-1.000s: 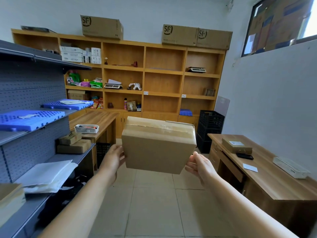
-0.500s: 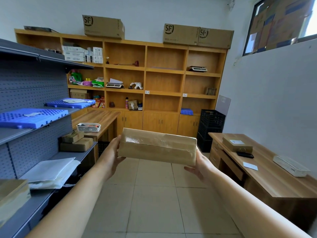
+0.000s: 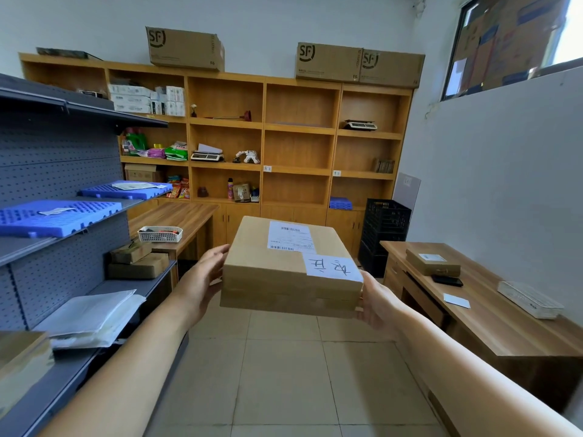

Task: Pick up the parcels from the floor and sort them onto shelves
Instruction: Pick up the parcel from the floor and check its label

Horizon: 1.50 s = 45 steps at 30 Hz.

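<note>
I hold a flat brown cardboard parcel (image 3: 271,272) in front of me at chest height, label side up. A printed shipping label and a white paper with handwritten characters are stuck on its top. My left hand (image 3: 202,279) grips its left side and my right hand (image 3: 378,302) grips its right side. The grey metal shelf unit (image 3: 63,181) stands to my left, with two brown parcels (image 3: 138,263) and white mailer bags (image 3: 91,316) on its lower boards. A wooden wall of shelves (image 3: 299,171) fills the back.
A wooden desk (image 3: 492,316) on the right carries a small parcel, a phone and a white tray. Another desk (image 3: 176,216) with a white basket stands left of centre. Black crates (image 3: 385,228) are stacked at the back right. Tiled floor (image 3: 284,373) lies ahead.
The parcel has been turned in both hands: its plain taped face was up a second ago, then its edge, and now the labelled face is up. Both hands have kept their grip.
</note>
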Tool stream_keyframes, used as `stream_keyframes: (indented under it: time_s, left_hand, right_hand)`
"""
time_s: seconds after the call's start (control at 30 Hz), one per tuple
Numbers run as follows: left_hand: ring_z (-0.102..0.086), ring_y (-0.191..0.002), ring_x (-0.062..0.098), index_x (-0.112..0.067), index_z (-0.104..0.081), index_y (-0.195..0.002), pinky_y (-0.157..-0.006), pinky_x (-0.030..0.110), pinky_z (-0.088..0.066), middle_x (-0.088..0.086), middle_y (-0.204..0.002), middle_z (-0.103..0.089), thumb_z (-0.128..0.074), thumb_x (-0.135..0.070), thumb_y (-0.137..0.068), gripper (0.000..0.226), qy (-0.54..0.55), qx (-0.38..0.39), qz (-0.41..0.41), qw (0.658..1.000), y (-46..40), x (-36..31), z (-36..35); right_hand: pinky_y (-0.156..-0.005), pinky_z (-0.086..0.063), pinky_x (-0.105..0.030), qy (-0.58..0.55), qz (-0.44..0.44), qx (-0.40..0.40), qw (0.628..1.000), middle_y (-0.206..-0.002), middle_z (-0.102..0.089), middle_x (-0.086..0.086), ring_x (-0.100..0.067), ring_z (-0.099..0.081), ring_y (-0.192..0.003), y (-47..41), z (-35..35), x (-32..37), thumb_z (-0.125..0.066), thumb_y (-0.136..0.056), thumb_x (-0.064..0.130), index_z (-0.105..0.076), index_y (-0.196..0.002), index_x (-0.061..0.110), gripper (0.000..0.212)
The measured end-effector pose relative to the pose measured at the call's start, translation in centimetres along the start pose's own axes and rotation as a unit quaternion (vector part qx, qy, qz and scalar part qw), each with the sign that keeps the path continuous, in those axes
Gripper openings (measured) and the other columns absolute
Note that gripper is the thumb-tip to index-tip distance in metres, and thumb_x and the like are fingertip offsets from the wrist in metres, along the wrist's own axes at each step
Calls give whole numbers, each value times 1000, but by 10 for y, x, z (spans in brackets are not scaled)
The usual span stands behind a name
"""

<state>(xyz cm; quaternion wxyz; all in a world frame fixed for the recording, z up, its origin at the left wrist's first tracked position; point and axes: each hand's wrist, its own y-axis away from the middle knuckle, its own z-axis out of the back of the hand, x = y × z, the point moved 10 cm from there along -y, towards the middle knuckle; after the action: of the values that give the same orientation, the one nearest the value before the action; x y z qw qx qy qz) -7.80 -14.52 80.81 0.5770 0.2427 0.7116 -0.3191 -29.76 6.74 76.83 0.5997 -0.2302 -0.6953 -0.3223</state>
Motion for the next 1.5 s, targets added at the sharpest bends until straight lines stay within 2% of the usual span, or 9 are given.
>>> stream_keyframes:
  time_s: [0.1,0.37,0.53,0.8,0.87,1.0,1.23,1.4,1.5]
  left_hand:
    - [-52,-114,26,-27,-51,-126,-94,41,-44,6,-120,-60,-48,-52,-85,48,6,-6,22,1000,2,2,0]
    - [-57,-99,24,-27,-44,-124,-71,33,-46,7,-115,-59,-64,-20,-76,52,11,-7,16,1000,7,-3,-4]
    - [-56,-104,25,-27,-40,-131,-72,32,-47,6,-120,-57,-63,-21,-62,73,17,8,-2,1000,7,-8,-7]
    - [-40,-131,27,-31,-11,-146,-104,47,-39,5,-151,-31,-67,-10,-75,93,-98,-34,-17,994,-6,-7,-2]
    - [-17,-142,29,-30,5,-146,-113,51,-23,5,-158,-8,-71,-16,-76,105,-278,-96,-42,955,-7,-16,2]
    - [8,-145,26,-22,16,-145,-117,46,1,10,-157,12,-74,-30,-72,116,-568,-162,-188,785,6,-51,-18]
    - [2,-143,30,-23,8,-146,-115,51,4,15,-156,-5,-79,-30,-64,119,-698,-110,-339,621,10,-73,-69]
    - [15,-143,24,-26,13,-144,-115,50,12,6,-158,6,-61,-32,-79,99,-751,-42,-317,577,-2,-87,-101]
    - [3,-145,18,-25,-5,-147,-118,44,6,1,-158,-8,-63,-30,-80,89,-722,65,-234,648,-13,-70,-107]
  right_hand:
    - [-91,-49,-47,15,2,7,1000,-102,-66,-13,-28,-61,-94,1,-1,1,-34,-98,32,-65,-95,22,32]
    - [-97,-49,-48,67,-28,50,996,-119,-66,-14,-35,-60,-114,-7,-2,-6,-29,-92,62,-62,-115,22,57]
    - [-101,-46,-51,92,4,99,991,-105,-67,-9,-26,-61,-97,-4,-12,-1,-52,-91,42,-56,-121,30,33]
    - [-84,-55,-41,63,79,76,992,-119,-65,-17,-31,-66,-99,-4,-9,32,-71,-75,24,-43,-136,23,66]
    - [-91,-53,-45,61,82,45,994,-119,-64,-20,-34,-65,-102,-4,-4,41,-71,-80,16,-38,-138,12,66]
    - [-83,-55,-42,87,116,11,989,-117,-62,-17,-28,-66,-91,2,-3,69,-72,-78,11,-37,-135,7,67]
    - [-71,-58,-35,259,168,24,951,-109,-56,-3,-22,-66,-90,14,-26,113,-77,-70,11,-37,-129,18,72]
    - [-77,-55,-29,443,193,58,874,-122,-45,0,-17,-53,-104,20,-55,131,-78,-66,14,-32,-135,21,84]
    - [-98,-47,-43,540,202,88,812,-121,-44,2,-22,-39,-118,26,-70,129,-78,-65,19,-27,-138,24,89]
